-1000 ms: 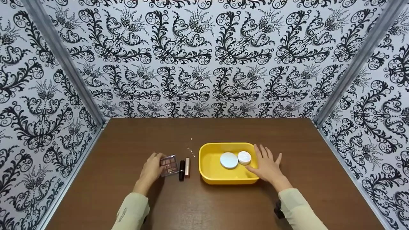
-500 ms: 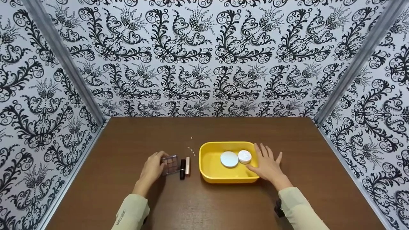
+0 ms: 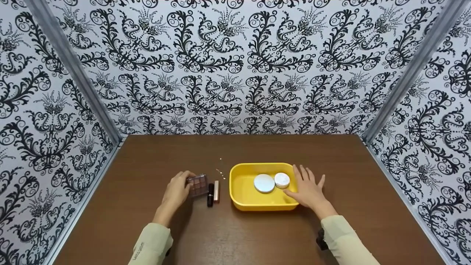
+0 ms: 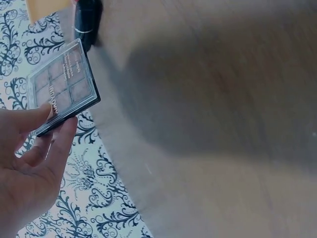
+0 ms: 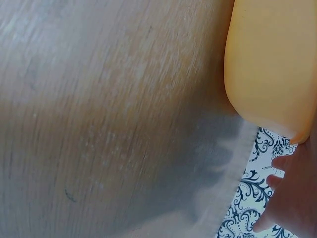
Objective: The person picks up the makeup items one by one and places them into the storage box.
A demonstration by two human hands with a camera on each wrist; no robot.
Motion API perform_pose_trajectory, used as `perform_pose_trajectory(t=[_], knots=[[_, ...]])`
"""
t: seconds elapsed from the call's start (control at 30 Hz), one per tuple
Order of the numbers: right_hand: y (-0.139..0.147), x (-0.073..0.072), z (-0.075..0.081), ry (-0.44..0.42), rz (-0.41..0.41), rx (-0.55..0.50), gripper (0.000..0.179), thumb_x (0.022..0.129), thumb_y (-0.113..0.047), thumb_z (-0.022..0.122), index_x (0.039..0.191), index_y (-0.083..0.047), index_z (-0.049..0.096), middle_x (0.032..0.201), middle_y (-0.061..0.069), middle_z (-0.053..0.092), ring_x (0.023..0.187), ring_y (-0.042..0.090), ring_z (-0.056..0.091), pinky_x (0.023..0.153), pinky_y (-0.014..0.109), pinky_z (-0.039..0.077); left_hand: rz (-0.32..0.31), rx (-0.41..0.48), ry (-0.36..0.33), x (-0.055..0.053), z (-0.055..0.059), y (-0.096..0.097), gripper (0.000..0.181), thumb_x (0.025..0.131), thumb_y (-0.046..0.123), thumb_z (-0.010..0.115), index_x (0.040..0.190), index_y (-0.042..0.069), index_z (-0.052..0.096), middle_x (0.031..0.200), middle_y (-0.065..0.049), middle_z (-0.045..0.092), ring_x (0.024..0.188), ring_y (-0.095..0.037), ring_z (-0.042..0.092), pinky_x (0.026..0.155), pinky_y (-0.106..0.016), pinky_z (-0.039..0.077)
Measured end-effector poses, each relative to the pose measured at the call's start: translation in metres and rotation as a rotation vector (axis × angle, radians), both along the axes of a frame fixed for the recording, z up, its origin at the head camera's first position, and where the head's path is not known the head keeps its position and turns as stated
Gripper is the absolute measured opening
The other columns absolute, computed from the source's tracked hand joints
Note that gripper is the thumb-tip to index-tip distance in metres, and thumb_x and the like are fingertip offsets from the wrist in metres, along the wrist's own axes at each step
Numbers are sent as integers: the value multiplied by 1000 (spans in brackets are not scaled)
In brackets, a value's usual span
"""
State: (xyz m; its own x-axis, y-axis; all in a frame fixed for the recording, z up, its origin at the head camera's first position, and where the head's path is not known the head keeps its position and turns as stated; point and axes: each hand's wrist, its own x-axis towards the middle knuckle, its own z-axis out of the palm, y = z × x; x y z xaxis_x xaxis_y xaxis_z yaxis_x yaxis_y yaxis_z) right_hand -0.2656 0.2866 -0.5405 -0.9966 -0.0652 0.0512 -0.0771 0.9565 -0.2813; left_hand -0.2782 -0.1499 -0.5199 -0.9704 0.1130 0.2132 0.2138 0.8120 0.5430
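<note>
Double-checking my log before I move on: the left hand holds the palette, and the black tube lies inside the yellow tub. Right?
One slip: the black tube lies on the table, outside the yellow tub, as the head view shows. The left hand does hold the palette.

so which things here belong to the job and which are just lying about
Seemingly in the job:
clear square palette, in the left hand
yellow plastic tub, right hand at its rim
large round white case, in the tub
small round white jar, also inside

Lying about, untouched:
slim black tube, possibly wanted later
slim pinkish tube, likewise
</note>
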Motion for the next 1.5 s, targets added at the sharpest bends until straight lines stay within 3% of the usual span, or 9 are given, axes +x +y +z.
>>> perform_pose_trajectory(t=[0.33, 0.8, 1.2, 1.5], knots=[[1, -1, -1, 6, -2, -9, 97, 88, -54, 66, 159, -9, 18, 163, 25, 22, 149, 49, 18, 108, 83, -3, 8, 51, 53, -1, 14, 12, 22, 91, 2, 67, 112, 11, 67, 109, -12, 68, 105, -35, 67, 88, -53, 55], [1, -1, -1, 4, -10, 7, 98, 88, -55, 65, 160, -10, 16, 163, 24, 22, 150, 48, 18, 109, 82, -3, -15, 117, 63, -1, 25, 29, 24, 92, 6, 67, 115, 13, 69, 112, -10, 68, 111, -34, 65, 94, -53, 53], [1, 0, 1, 7, 0, -3, 98, 88, -54, 66, 160, -11, 17, 163, 24, 22, 149, 48, 19, 108, 82, -4, -126, 150, 127, 1, 37, 59, 23, 94, 6, 65, 116, 12, 70, 110, -10, 69, 107, -30, 66, 95, -47, 53], [2, -1, -2, -3, 1, -7, 98, 88, -54, 66, 160, -11, 16, 163, 24, 21, 149, 48, 18, 108, 83, -6, -180, 163, 81, 2, 38, 89, 24, 95, 6, 63, 117, 12, 70, 113, -11, 68, 108, -30, 66, 97, -46, 54]])
